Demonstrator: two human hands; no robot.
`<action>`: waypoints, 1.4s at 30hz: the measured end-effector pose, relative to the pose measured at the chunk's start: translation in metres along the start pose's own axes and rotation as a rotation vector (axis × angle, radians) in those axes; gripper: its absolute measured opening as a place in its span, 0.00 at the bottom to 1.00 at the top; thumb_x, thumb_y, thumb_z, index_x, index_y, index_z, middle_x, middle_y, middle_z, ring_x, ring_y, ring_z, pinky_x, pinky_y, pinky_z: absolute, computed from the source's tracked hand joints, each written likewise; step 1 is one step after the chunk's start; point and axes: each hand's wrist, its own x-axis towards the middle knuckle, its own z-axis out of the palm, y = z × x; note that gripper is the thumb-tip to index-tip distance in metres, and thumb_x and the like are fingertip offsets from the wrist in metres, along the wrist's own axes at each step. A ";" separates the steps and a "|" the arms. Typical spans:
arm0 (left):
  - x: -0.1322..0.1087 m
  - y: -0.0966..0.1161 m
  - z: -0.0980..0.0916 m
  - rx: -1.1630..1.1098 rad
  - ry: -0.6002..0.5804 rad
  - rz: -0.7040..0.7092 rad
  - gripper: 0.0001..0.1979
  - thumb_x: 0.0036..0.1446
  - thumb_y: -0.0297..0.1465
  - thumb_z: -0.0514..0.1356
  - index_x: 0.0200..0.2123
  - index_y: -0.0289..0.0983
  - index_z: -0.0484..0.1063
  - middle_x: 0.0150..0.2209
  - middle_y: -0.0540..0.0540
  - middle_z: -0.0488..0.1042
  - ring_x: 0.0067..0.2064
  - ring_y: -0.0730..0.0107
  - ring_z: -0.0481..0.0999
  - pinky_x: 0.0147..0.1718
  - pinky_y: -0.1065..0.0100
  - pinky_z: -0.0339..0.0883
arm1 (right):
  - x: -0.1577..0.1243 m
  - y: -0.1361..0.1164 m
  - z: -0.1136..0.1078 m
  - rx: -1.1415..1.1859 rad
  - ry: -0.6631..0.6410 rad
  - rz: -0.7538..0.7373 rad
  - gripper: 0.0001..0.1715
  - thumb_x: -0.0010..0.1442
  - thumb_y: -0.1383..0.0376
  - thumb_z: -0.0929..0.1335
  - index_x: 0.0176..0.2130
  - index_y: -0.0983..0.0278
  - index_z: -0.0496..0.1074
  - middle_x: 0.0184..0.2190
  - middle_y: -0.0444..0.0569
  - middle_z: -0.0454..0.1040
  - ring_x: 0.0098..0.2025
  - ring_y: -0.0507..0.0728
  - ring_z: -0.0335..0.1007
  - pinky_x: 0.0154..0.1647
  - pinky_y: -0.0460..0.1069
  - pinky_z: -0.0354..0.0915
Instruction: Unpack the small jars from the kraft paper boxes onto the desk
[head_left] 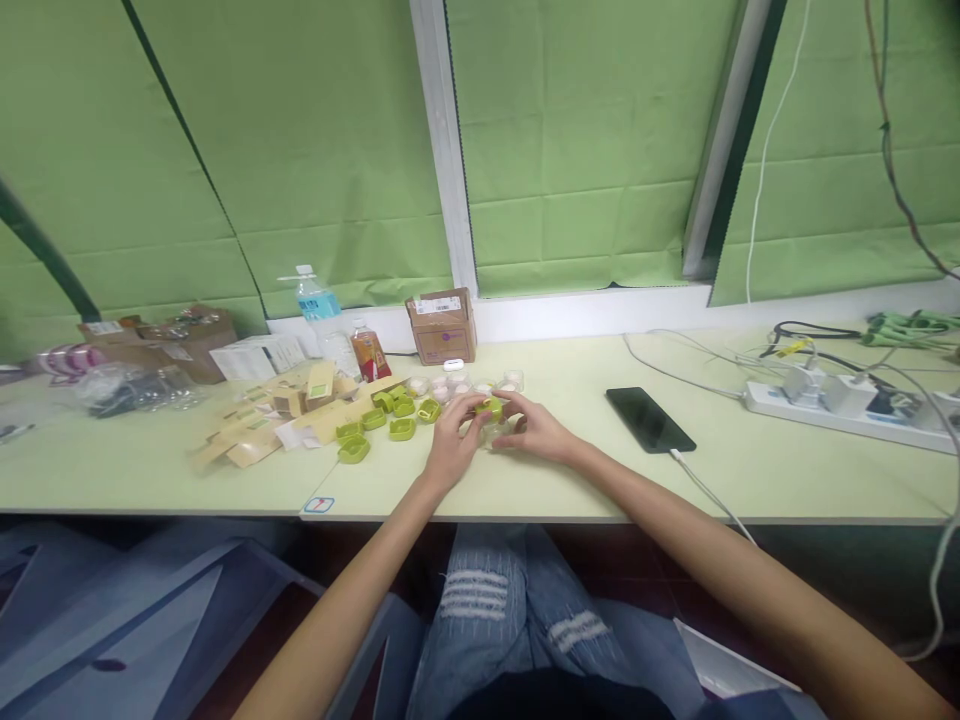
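Observation:
Near the table's front edge, my left hand (456, 440) and my right hand (541, 430) are closed from both sides around a small clear container with a green lid (491, 406). The clear lower part shows between my fingers, and whether the lid is fastened I cannot tell. Left of my left hand lie several loose green plastic lids (402, 429), some turned over. Just behind my hands stand several small clear containers (459, 382) with pale contents.
Flattened cardboard pieces (251, 440) lie left of the green lids. A water bottle (315, 300), an orange-labelled bottle (369, 352) and a brown box (442, 328) stand behind. A charging phone (649, 420) and a power strip (847, 410) with cables are at right.

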 end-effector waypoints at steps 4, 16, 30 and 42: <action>0.001 0.002 0.001 0.024 -0.041 -0.001 0.10 0.66 0.36 0.62 0.47 0.39 0.77 0.48 0.42 0.79 0.51 0.61 0.78 0.51 0.60 0.74 | 0.000 -0.002 0.002 0.007 -0.002 0.025 0.55 0.47 0.58 0.81 0.68 0.59 0.61 0.45 0.49 0.75 0.38 0.55 0.71 0.39 0.50 0.68; 0.001 0.005 0.003 -0.049 -0.075 -0.234 0.12 0.58 0.38 0.68 0.42 0.37 0.80 0.44 0.41 0.82 0.46 0.58 0.82 0.52 0.55 0.75 | 0.000 0.000 0.002 0.110 -0.005 0.057 0.51 0.45 0.59 0.81 0.64 0.59 0.65 0.42 0.46 0.76 0.35 0.53 0.70 0.38 0.49 0.68; 0.001 0.001 0.006 -0.232 -0.023 -0.362 0.14 0.52 0.40 0.72 0.32 0.35 0.77 0.45 0.38 0.82 0.47 0.56 0.83 0.55 0.50 0.74 | 0.000 -0.005 0.002 0.167 -0.052 0.036 0.47 0.47 0.59 0.81 0.62 0.60 0.67 0.41 0.44 0.75 0.36 0.53 0.73 0.41 0.50 0.71; 0.000 0.002 0.004 -0.124 -0.024 -0.264 0.16 0.53 0.41 0.71 0.33 0.36 0.73 0.45 0.38 0.82 0.49 0.55 0.82 0.55 0.49 0.74 | 0.000 -0.003 0.002 0.203 -0.060 0.014 0.44 0.49 0.60 0.80 0.62 0.60 0.67 0.47 0.49 0.78 0.43 0.58 0.77 0.48 0.55 0.73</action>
